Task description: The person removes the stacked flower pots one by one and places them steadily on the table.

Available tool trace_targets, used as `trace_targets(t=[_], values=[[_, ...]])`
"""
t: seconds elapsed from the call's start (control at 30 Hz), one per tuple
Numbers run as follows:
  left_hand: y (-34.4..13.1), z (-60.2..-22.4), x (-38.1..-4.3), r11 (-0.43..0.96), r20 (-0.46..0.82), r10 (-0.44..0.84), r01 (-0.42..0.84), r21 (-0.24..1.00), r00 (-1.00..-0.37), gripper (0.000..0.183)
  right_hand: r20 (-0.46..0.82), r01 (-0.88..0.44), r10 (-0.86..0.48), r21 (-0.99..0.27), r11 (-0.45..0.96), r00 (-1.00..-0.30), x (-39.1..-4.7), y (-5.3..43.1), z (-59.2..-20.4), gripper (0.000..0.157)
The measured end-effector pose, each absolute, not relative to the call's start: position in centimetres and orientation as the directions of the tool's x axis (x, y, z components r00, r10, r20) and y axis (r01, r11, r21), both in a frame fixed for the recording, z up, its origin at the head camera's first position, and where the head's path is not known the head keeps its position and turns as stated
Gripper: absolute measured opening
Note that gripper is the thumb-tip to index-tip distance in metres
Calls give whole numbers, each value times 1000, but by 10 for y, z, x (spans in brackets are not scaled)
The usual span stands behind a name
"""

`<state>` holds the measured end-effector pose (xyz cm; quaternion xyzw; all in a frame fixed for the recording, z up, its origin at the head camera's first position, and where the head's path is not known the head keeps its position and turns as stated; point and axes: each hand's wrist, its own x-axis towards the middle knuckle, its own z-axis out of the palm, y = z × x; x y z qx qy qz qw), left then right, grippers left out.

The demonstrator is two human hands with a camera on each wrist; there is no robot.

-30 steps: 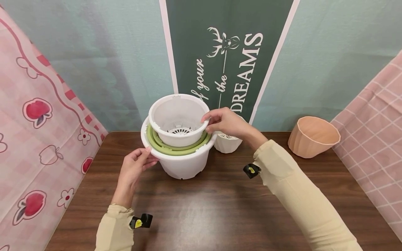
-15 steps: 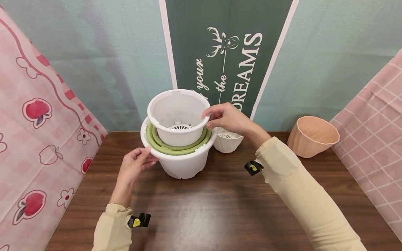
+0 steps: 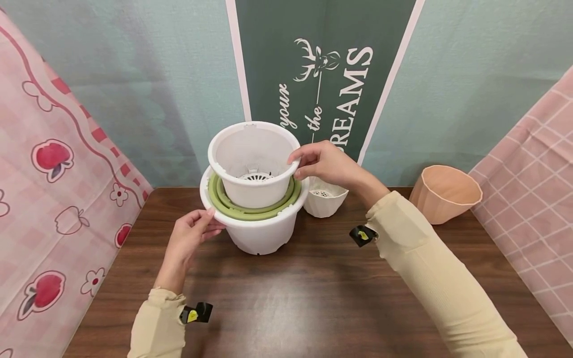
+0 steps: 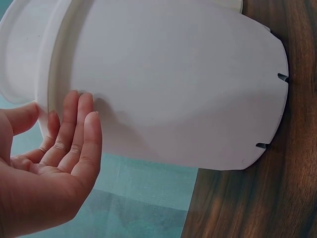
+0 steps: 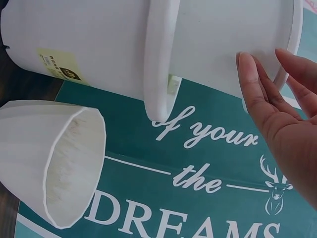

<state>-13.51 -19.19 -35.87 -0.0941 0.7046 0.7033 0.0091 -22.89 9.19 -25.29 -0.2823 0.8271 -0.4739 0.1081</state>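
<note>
A large white flowerpot stands upright on the table, with green pots nested in it, only their rims and inner edges showing. My left hand holds the large pot's rim at the left, thumb on top and fingers below the lip. Above the green rims rises a smaller white flowerpot with a slotted bottom, its lower part hidden inside the stack. Its rim is pinched at the right side by my right hand, which in the right wrist view has fingers against the outer wall.
Just right of the stack is a small white faceted pot with a perforated insert. A peach fluted pot stands at the back right of the wooden table. Fabric curtains hang close behind and on both sides.
The smaller white flowerpot has risen a little out of the stack with my right hand. My left hand stays at the large pot's rim.
</note>
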Motion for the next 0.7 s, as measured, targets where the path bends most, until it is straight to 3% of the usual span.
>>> trace_targets(t=[0.7], values=[[-192,-358,-135,20,-153,-117,-156,987,-981,31,107,-358,-543,-852,381,-833,-224,97,-236,23]])
